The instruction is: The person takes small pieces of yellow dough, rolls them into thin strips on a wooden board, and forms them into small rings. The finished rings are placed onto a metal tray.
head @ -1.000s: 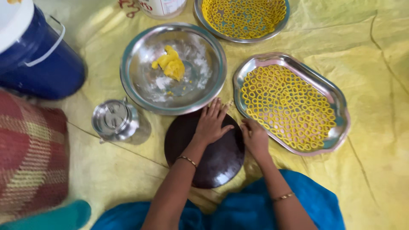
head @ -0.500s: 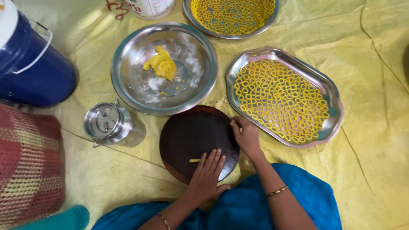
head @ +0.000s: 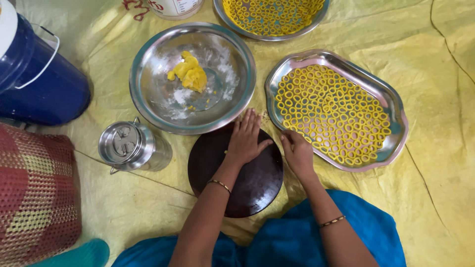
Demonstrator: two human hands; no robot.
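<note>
Our left hand (head: 246, 140) lies flat, fingers together, pressing on the far edge of the round dark board (head: 236, 170); whatever dough is under the palm is hidden. Our right hand (head: 298, 152) rests loosely curled at the board's right rim, gripping nothing that we can see. We judge the yellow dough lump (head: 188, 74) in the floured steel bowl (head: 148, 59) soft and pinchable. The oblong tray (head: 397, 111) holds thin, likely fragile rings.

Left hand (head: 246, 138) flat on dark round board (head: 247, 183); right hand (head: 298, 151) beside ring tray (head: 396, 148).
</note>
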